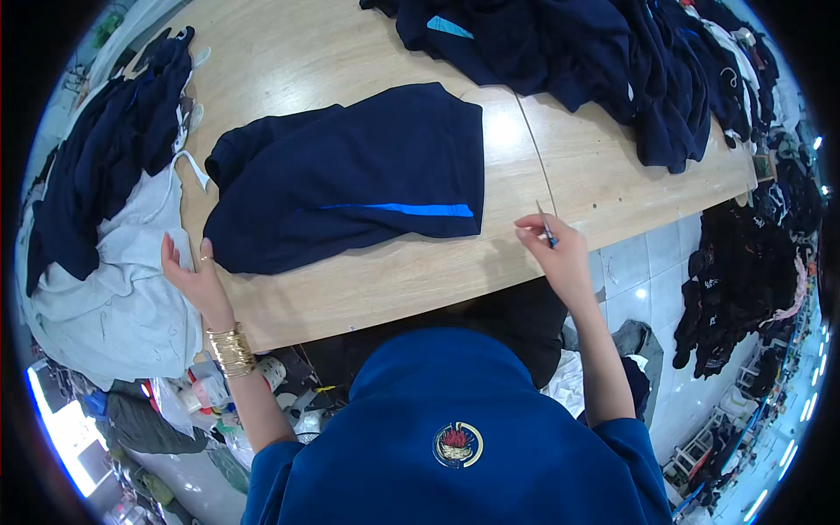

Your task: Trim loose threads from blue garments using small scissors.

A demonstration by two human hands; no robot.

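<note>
A folded navy garment (350,179) with 1 bright blue stripe is lying flat on the wooden bench (411,280), spread between the 2 hands. The left hand (194,276) is resting open, fingers spread, at its lower left corner, seemingly to keep the cloth from shifting. The right hand (553,249) is pinching a small thread snip (546,224), blade up, just beside the garment's right edge.

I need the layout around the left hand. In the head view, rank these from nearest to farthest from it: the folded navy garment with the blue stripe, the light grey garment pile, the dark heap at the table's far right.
From the left hand:
1. Folded navy garment, just right of the fingertips; light grey garment pile, just left. Too close to call.
2. Dark heap, far across the table, upper right.
</note>
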